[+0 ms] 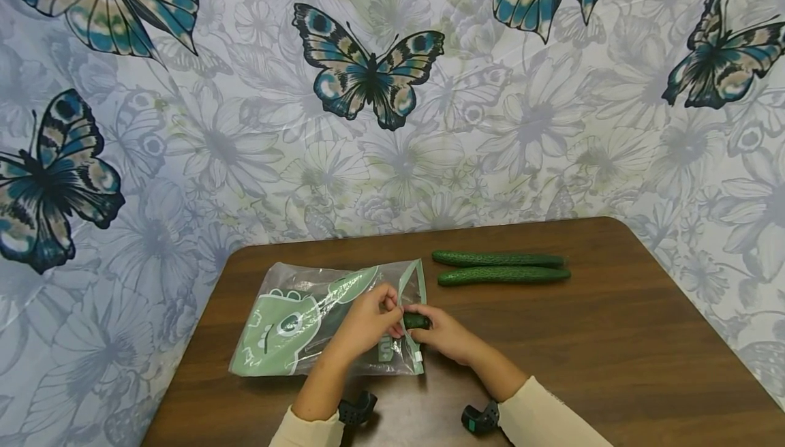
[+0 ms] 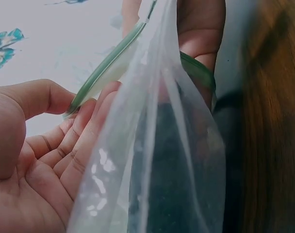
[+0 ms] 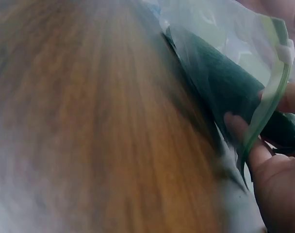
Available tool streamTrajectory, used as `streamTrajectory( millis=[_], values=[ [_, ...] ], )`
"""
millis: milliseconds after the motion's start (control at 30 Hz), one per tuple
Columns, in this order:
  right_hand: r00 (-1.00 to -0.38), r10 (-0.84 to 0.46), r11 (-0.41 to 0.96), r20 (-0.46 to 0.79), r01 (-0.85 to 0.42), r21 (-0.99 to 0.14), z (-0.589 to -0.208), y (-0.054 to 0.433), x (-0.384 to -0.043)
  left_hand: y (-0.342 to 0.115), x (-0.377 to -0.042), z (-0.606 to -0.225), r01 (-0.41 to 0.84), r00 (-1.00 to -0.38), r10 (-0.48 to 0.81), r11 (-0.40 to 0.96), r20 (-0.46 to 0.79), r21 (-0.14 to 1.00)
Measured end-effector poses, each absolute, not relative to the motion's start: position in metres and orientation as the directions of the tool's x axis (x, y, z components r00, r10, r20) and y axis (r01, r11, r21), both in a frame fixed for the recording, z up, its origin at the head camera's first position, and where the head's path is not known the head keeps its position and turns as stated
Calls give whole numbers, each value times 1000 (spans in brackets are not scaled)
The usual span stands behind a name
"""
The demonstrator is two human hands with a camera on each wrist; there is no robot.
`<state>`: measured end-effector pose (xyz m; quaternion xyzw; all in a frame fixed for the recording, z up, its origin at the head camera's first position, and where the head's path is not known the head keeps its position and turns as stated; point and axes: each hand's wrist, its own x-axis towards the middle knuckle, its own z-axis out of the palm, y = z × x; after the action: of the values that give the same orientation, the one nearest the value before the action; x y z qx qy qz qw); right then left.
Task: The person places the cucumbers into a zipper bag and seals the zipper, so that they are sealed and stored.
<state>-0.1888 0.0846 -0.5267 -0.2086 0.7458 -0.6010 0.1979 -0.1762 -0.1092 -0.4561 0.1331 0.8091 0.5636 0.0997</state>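
A clear zip bag (image 1: 331, 358) with a green cartoon print lies flat on the table, its mouth to the right. My left hand (image 1: 368, 321) pinches the green rim (image 2: 101, 65) of that mouth between thumb and finger, as the left wrist view shows. A dark green cucumber (image 3: 225, 77) lies mostly inside the bag, its near end (image 1: 417, 321) sticking out of the mouth. My right hand (image 1: 450, 338) grips this end, with a fingertip (image 3: 235, 124) reaching inside the bag. The white zip slider (image 3: 285, 53) sits near one end of the rim.
Two more cucumbers, a rear one (image 1: 497, 259) and a front one (image 1: 503, 276), lie side by side behind my right hand. The brown wooden table (image 1: 589, 345) ends at a wall (image 1: 521, 181) covered in butterfly-printed cloth.
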Motion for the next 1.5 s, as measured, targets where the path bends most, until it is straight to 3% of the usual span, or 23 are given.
streamTrajectory(
  millis=[200,400,633,867,1267,1500],
  values=[
    [-855,-517,149,-41,-43,-988,-533,85,-189,-110,-177,-459,102,-946,325,327,-10,939],
    [-880,-474,133,24,-98,-986,-533,84,-188,-110,-178,-461,89,-946,324,333,-25,939],
    [-891,-442,299,102,-254,-920,-536,81,-188,-110,-176,-457,93,-942,334,321,-21,942],
    [-882,-465,386,83,-286,-877,-537,80,-188,-108,-174,-457,102,-937,350,291,-7,951],
    [-873,-474,138,117,-205,-969,-533,85,-189,-109,-176,-460,108,-938,348,326,-13,939],
    [-905,-398,137,147,-217,-967,-517,95,-191,-107,-177,-460,113,-939,345,336,-10,935]
  ],
)
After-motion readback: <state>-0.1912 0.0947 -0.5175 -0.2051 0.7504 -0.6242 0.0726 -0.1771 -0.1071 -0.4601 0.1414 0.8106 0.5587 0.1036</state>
